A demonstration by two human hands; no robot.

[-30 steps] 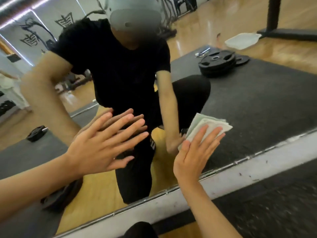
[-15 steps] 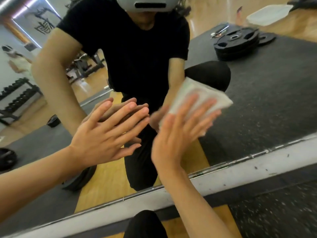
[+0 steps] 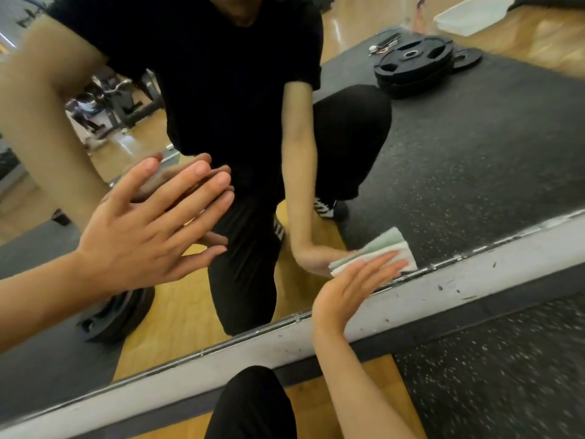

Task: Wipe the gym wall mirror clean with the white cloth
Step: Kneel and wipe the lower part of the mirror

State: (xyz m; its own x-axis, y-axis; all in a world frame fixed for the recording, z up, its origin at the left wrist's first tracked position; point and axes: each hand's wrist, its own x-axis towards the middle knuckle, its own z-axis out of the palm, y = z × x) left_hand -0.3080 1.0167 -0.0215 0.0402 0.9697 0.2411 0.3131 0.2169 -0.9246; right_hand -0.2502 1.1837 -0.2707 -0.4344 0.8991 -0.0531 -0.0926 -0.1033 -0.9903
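Observation:
The gym wall mirror (image 3: 443,160) fills the upper part of the head view, down to a metal edge above a grey wall strip. My right hand (image 3: 351,289) presses the folded white cloth (image 3: 383,248) flat against the glass with straight fingers, right at the mirror's bottom edge. My left hand (image 3: 148,229) lies flat on the glass to the left, fingers straight and spread, holding nothing. The mirror reflects a crouching person in black and both hands.
A grey wall strip (image 3: 493,280) runs under the mirror. Speckled black rubber flooring (image 3: 506,369) and wood floor (image 3: 364,397) lie below it. My knee in black (image 3: 253,403) is at the bottom. Reflected weight plates (image 3: 414,63) sit on the mat.
My right hand has slid the cloth down and to the right, from mid-glass to the mirror's bottom edge. My left hand stays flat on the glass. The camera has tilted.

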